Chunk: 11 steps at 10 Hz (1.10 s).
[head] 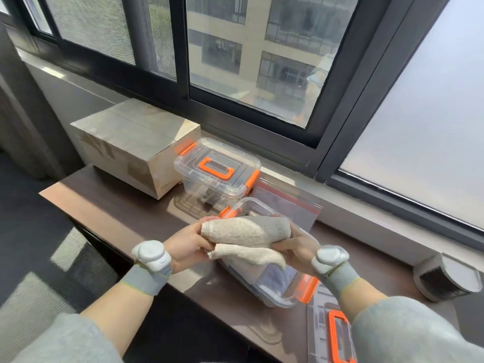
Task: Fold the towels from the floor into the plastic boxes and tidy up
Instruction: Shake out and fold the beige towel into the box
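We are pinching the towel at both ends. Our left grip is curling round its left end, fingers and thumb closing on the cloth. Our right grip is clamping the right end the same way. The towel is hanging in the air between them, directly above the open box. It is looking bunched rather than folded flat, and a loose flap is drooping beneath the main fold toward the box's mouth.

That flap is the first worry. We are holding only the ends, so if either grip slackens the fold is likely to fall open on the way down. The flap could also drape over the box's rim, where it would be getting caught under the lid or fouling the orange latch. Something darker is lying inside the box already, though we cannot tell what, so a thick bundle may be sitting too high for the lid to shut.

The lid is lying just beside the box on its near right. A closed box is standing just behind it, with a clear bag behind and to the right. A carton is standing behind and well to the left. The open box is sitting fairly near the front edge of the surface, so we judge that a hard push while stuffing could be shoving it toward the floor.
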Tool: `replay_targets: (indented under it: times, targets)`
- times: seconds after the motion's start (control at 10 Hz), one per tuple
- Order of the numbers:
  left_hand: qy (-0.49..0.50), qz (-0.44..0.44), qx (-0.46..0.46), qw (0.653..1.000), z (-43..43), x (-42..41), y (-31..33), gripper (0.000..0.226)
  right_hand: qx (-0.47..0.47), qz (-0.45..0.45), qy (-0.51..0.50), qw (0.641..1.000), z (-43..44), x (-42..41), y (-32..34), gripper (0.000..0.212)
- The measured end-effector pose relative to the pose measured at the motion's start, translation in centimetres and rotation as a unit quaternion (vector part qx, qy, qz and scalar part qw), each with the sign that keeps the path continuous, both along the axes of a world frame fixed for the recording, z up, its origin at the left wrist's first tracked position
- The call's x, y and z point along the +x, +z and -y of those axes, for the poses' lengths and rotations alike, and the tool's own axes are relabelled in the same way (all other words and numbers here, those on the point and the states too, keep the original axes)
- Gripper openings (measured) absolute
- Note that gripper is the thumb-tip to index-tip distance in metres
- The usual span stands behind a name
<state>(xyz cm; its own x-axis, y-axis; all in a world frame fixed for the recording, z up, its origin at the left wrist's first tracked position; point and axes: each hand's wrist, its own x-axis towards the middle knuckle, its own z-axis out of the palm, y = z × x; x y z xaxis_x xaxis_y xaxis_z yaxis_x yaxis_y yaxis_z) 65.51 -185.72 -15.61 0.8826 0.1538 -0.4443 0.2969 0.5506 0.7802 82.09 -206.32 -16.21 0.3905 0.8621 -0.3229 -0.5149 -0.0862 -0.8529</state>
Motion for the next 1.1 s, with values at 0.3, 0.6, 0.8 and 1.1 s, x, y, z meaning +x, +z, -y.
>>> replay_targets:
  times: [0.3, 0.6, 0.8, 1.1]
  targets:
    - [-0.012, -0.023, -0.056, 0.998, -0.9, 0.8, 1.7, 0.011, -0.043, 0.078, -0.045, 0.995, -3.2, 2.0, 1.5, 0.064]
    - [-0.023, -0.093, 0.218, 0.971, -0.5, 2.9, 2.1, 0.062, -0.193, 0.371, 0.018, 0.908, -7.1, 4.0, 3.5, 0.012]
    - [-0.166, -0.146, 0.522, 0.824, 1.2, 3.9, 1.2, 0.077, -0.221, 0.126, -0.041, 0.966, -6.6, 2.7, 1.6, 0.020]
    - [-0.249, -0.200, 0.657, 0.683, 2.6, 5.7, 0.3, 0.078, -0.176, 0.064, -0.183, 0.965, -6.7, 1.8, -2.7, 0.034]
